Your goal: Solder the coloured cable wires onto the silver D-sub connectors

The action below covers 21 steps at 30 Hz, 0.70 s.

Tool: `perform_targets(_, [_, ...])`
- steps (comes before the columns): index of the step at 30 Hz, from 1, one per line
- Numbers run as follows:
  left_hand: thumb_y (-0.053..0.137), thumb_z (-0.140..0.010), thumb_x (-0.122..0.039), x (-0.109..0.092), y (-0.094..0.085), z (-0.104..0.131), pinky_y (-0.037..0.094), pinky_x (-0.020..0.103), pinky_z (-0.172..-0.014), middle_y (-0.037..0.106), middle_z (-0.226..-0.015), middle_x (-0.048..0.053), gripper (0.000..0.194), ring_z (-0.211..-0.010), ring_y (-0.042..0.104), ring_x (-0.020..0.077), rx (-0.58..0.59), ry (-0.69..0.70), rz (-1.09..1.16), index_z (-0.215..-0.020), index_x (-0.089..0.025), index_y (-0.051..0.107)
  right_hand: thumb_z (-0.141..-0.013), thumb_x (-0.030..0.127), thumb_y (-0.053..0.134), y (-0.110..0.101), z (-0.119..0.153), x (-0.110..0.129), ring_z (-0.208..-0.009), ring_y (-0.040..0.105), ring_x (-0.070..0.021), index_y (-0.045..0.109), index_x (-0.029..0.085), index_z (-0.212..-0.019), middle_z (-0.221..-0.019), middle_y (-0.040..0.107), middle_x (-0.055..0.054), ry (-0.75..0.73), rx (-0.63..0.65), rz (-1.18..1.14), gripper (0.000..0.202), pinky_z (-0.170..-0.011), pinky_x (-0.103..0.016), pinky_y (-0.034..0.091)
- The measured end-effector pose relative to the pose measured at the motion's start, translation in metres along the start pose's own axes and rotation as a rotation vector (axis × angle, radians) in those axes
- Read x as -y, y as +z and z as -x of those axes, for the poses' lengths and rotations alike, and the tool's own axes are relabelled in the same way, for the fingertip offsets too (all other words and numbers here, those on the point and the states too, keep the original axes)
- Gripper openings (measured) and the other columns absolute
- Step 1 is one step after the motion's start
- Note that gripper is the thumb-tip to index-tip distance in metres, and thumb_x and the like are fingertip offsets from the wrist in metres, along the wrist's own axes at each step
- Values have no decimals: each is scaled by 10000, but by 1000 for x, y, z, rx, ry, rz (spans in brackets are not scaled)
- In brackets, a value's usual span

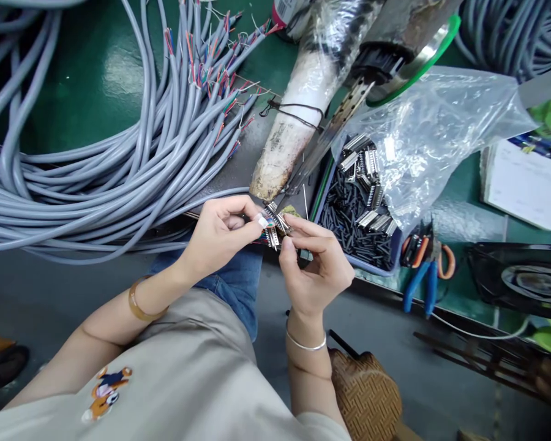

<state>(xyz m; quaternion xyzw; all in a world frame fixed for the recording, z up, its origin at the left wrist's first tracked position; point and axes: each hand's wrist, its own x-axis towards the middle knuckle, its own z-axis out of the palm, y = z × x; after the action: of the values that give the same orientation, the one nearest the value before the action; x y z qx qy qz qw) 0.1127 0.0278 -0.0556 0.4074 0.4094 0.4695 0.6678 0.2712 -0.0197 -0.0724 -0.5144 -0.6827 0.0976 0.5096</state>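
Across the green workbench point(110, 67), a large bundle of grey multicore cables point(133, 165) spread over the left side, stripped ends fanned toward the middle. To its right, a white-wrapped tube point(298, 110) slanted down to the bench edge, tied with a dark cord, and a soldering iron point(344, 116) with a perforated metal barrel ran alongside it. Farther right, a clear plastic bag point(445, 135) lay partly over a blue-purple tray point(390, 269). In front of the tube's lower end, the left hand point(224, 233) and right hand point(316, 260) faced each other, fingers curled. Blue-handled pliers point(422, 278) lay just right of the tray. Between the two sets of fingertips sat a metal multi-pin connector point(276, 215), close below the tube's mouth; the left thumb and forefinger were pinched together on coloured wires point(269, 224) beside it, while the right thumb and forefinger almost met at its other side, though their exact hold could not be told. More metal connectors point(370, 165) lay in the tray above a heap of short black sleeves point(349, 211).
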Motion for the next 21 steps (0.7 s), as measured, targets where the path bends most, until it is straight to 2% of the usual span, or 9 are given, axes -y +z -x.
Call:
perform_targets(9, [722,-734,-166,-6,2,1,502,177,-577,657,-697,2,125,-618,599,83,-8,41,-25,-656,-146,627,-824,40,750,1,-9,1,-960,773,-179,693,222,-926,-1089,797,-33,-46,-25,30,216,-816,-326,647])
perform_targets(21, [732,-745,-206,-2,3,1,504,199,-597,635,-693,3,174,-637,593,99,-1,7,-44,-647,-155,598,-853,80,738,0,-4,-3,-917,781,-166,658,223,-910,-1046,806,-26,-70,-24,72,174,-788,-296,637])
